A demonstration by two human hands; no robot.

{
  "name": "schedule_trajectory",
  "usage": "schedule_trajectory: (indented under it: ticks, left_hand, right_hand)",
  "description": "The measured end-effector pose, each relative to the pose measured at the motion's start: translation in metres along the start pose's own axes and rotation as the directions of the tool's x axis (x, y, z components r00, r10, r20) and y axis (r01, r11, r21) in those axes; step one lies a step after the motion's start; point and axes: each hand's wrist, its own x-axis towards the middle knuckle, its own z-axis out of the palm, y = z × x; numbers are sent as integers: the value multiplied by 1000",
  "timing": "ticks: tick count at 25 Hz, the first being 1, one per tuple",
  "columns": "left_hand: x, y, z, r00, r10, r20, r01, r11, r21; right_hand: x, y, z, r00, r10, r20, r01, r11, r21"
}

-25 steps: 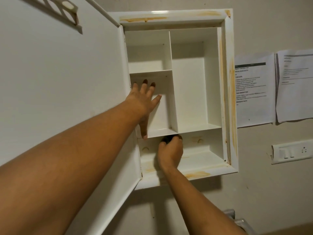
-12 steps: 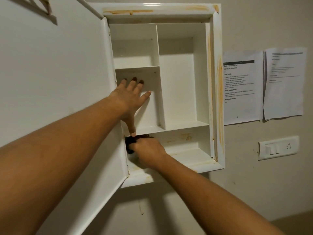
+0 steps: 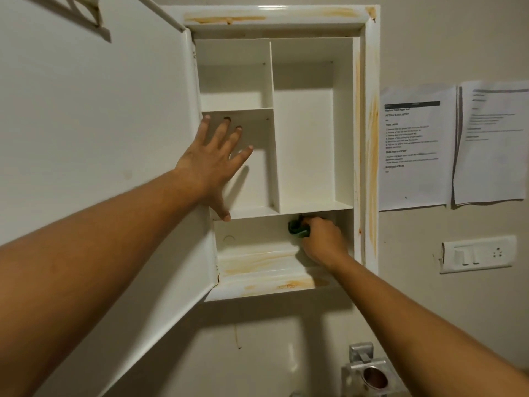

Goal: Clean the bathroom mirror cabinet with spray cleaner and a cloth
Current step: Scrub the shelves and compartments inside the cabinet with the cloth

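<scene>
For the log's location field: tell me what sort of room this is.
Probably a bathroom: a white wall cabinet with shelves and its door swung open, a metal fitting on the wall below, and the right hand holding a green cloth in the bottom compartment.

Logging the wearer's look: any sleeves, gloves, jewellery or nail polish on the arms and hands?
The left arm and right arm are bare, with no sleeves in view. The left hand and right hand wear no gloves, and no watch, bracelet or ring shows. Two left nails carry dark polish; the right hand's nails are hidden.
</scene>
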Motion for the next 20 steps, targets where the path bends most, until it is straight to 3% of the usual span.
schedule_trajectory:
  ticks: [2,4,6,12,16,18,20]
  left_hand:
    - [-12,3,0,998,-44,-37,46,997,55]
    - [-22,4,-2,993,-114,-25,116,990,77]
    - [-24,6,-4,982,-187,12,185,980,79]
    - [-16,6,-1,976,-210,49,204,974,100]
    - [-18,5,-1,977,-206,50,200,974,103]
    - [-20,6,-3,979,-199,44,195,977,92]
    - [-20,6,-3,979,-198,41,194,977,88]
  right_hand:
    - [-9,-16,18,998,46,-34,-38,974,224]
    - [-13,-49,33,999,-29,-44,44,917,397]
    - [-9,-87,48,992,-118,-54,129,895,427]
    - [-4,-132,79,918,-393,-50,396,910,122]
    - [-1,-123,73,795,-587,153,605,788,-114]
    - [-3,-113,62,766,-594,245,642,723,-255]
    - [0,-99,50,811,-527,255,584,755,-299]
